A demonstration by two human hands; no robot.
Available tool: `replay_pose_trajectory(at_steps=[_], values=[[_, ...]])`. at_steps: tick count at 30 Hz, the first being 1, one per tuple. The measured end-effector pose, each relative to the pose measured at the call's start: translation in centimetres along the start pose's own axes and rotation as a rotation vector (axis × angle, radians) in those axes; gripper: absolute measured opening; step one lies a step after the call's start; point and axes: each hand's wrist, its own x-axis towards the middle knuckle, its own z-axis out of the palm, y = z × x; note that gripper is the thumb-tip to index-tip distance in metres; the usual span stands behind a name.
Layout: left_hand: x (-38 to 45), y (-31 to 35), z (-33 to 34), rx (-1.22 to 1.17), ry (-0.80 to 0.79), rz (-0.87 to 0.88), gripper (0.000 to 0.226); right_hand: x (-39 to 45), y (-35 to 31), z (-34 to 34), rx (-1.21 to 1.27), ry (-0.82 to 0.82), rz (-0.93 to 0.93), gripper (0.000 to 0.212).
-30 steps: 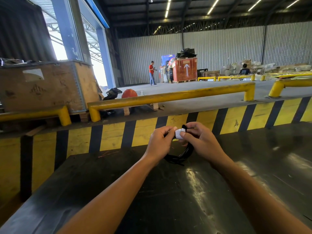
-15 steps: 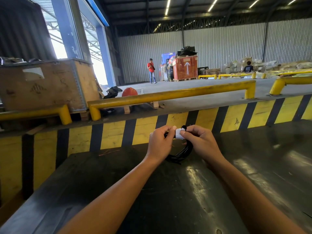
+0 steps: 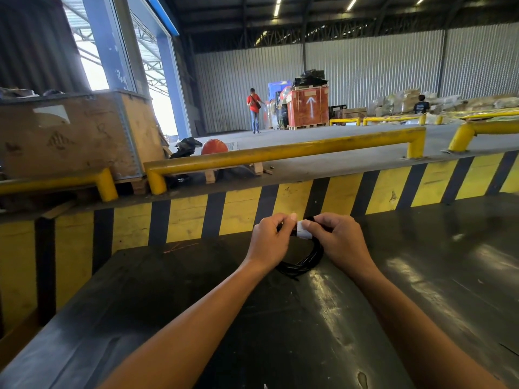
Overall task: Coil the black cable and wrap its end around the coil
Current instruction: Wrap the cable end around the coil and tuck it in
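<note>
- Forearms reach out from the bottom corners and converge, so your two hands meet at mid-frame above the dark tabletop (image 3: 168, 290).
- Your left hand (image 3: 268, 242) is curled with its back toward you, thumb and forefinger pointing right; its grip is narrow, pinched on the top of the black cable (image 3: 302, 266).
- Your right hand (image 3: 341, 242) mirrors it, knuckles up and wrist bent slightly down; its grip is also narrow, with fingertips (image 3: 307, 225) pressed against the white tag (image 3: 302, 233).
- That tag sits on the upper part of the coil, right between your two thumbs, and both hands touch it or the strands just beside it.
- Below the hands the cable hangs as a bundled loop of several strands; its lowest arc lies at or just above the tabletop, and you cannot tell from here whether it touches.
- Where the cable's loose end lies is hidden behind your fingers.
- Past the hands rises a yellow-and-black striped wall (image 3: 241, 209), topped by a yellow rail (image 3: 280, 155).
</note>
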Motion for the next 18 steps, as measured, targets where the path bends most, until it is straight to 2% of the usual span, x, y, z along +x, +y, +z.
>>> replay_pose_trajectory(at_steps=[2, 6, 10, 13, 16, 18], values=[[-0.7, -0.3, 0.0, -0.136, -0.087, -0.116, 0.024, -0.7, 0.7, 0.1, -0.023, 0.043, -0.009, 0.016], [-3.6, -2.0, 0.6, -0.331, -0.315, -0.323, 0.042, -2.6, 2.7, 0.2, 0.096, 0.132, 0.101, 0.016], [-6.9, -4.6, 1.8, -0.594, -0.299, -0.581, 0.038, -4.9, 5.6, 0.8, 0.197, 0.135, 0.284, 0.018], [-9.0, -6.7, 2.9, -0.695, -0.213, -0.719, 0.028, -7.0, 8.4, 1.5, 0.179, 0.001, 0.463, 0.02], [-10.9, -8.9, 3.6, -0.61, -0.17, -0.838, 0.028, -9.9, 11.1, 2.2, 0.139, -0.189, 0.656, 0.017], [-12.4, -10.3, 3.8, -0.536, -0.164, -0.905, 0.031, -12.1, 13.1, 2.2, -0.019, -0.36, 0.755, 0.014]])
